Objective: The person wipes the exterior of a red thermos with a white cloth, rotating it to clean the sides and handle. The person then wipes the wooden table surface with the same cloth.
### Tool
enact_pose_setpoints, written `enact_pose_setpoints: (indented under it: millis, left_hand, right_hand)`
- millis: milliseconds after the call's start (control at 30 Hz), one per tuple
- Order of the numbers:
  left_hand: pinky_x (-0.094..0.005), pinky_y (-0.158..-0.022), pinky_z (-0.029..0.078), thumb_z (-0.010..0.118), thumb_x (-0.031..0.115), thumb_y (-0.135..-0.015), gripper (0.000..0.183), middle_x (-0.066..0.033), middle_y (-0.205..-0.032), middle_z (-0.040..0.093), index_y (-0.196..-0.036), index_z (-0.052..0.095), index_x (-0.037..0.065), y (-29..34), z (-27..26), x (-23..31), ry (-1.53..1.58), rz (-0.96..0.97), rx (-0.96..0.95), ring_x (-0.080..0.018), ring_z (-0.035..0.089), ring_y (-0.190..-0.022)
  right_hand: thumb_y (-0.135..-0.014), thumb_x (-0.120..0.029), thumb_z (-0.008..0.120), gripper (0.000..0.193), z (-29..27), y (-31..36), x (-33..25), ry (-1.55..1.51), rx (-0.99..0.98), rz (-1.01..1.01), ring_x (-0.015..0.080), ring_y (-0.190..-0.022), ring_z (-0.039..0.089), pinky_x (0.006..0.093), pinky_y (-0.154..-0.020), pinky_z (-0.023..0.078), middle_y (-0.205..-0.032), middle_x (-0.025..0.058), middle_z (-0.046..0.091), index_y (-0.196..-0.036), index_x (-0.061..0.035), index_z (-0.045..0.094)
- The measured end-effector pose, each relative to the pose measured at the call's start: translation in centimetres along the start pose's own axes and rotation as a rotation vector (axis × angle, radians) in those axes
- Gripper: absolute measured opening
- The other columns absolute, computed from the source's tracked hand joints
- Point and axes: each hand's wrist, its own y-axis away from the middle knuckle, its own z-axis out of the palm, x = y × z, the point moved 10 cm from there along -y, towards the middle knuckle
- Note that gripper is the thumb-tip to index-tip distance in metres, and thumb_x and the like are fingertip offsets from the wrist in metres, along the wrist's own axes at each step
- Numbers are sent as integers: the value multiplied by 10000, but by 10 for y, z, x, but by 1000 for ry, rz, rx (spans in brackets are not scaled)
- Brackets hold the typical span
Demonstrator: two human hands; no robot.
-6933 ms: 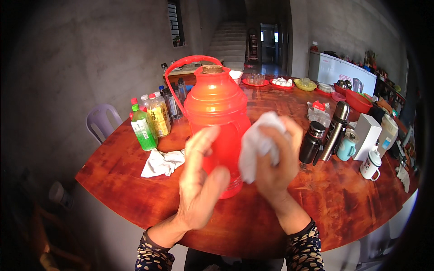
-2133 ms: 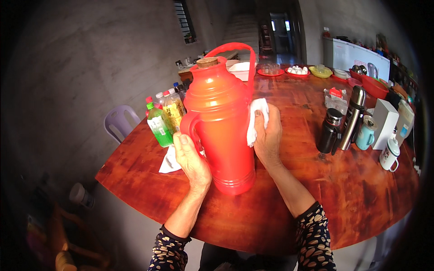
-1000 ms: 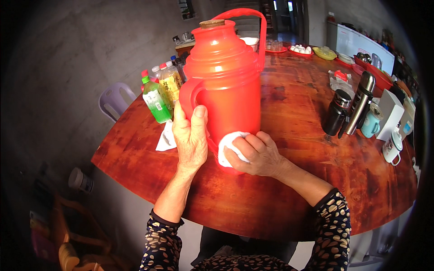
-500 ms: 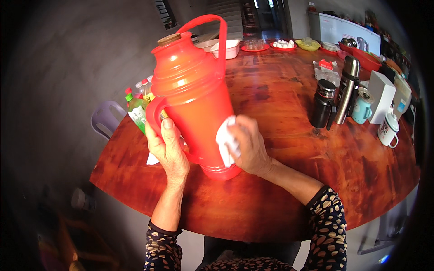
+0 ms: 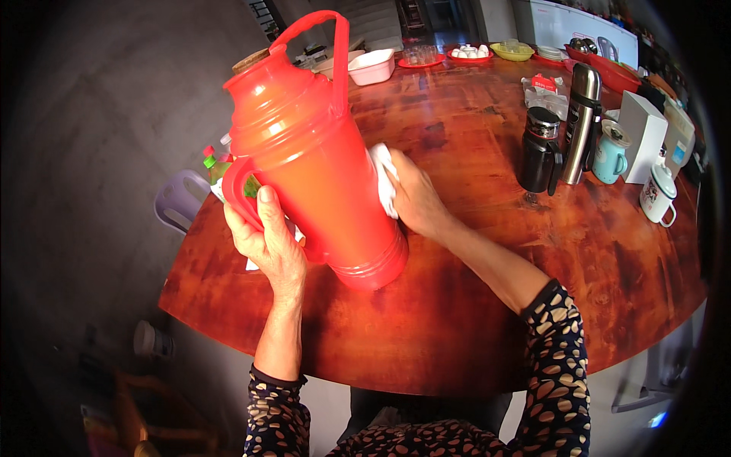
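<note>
My left hand [image 5: 268,242] grips the side handle of a tall red thermos flask [image 5: 312,160], tipped to my left with its base on the near part of the round wooden table [image 5: 472,320]. My right hand [image 5: 411,199] is closed on a white cloth [image 5: 383,179], pressing it to the flask's right side. Beyond, on the right, stand a black flask [image 5: 539,150], a steel flask [image 5: 581,112], a teal mug [image 5: 611,153] and a white lidded mug [image 5: 658,193]; red trays [image 5: 466,53] line the far edge.

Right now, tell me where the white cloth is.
In the head view the white cloth sits left of centre, pressed by the right hand against the right side of the tilted red thermos jug.
</note>
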Motion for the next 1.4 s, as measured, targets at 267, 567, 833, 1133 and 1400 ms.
enact_pose_setpoints:
  millis: [267, 567, 833, 1133, 1400]
  left_hand:
    - [-186, -503, 333, 578, 215, -950, 199, 51, -748, 531, -1070, 543, 61, 1, -2, 1, -3, 12, 31, -17, 437, -576]
    - [-176, -532, 348, 589, 201, -942, 237, 42, -796, 547, -1112, 535, 45, 0, -1, 1, 39, 7, 20, -20, 453, -623]
    - [-186, -471, 353, 589, 162, -939, 285, -13, -869, 590, -1167, 506, 12, 0, -1, -5, 41, -16, -28, -31, 448, -559]
    - [-182, -529, 366, 579, 160, -944, 230, 10, -864, 571, -1128, 515, 38, 2, -4, -3, 54, -11, -4, -29, 471, -631]
    - [-191, -567, 404, 587, 111, -933, 250, -20, -909, 581, -1144, 501, 8, 3, -5, -8, 59, -24, -11, -49, 501, -676]
  right_hand:
    - [-850, 28, 433, 493, 11, 89, -13, 120, -54, -103, 400, -1039, 435, 452, -906, 391, -1139, 276, 437, -1324, 88, 310]
    - [-913, 13, 398, 267, 17, 48, 61, 65, -222, 290, 144, -807, 580, 305, -674, 479, -917, 88, 607, -1164, 20, 489]
    - [-867, 5, 450, 209, 27, 53, 94, -78, -284, 468, 204, -852, 601, 330, -715, 483, -905, 135, 615, -1060, 39, 524]
    - [-855, -9, 469, 116, -2, 76, 13, 127, -44, 201, 379, -835, 592, 431, -719, 470, -913, 220, 577, -949, 37, 520]
    - [-849, 11, 460, 138, -4, 49, 18, 103, -15, 177, 380, -862, 583, 422, -741, 465, -929, 211, 568, -964, 32, 533]
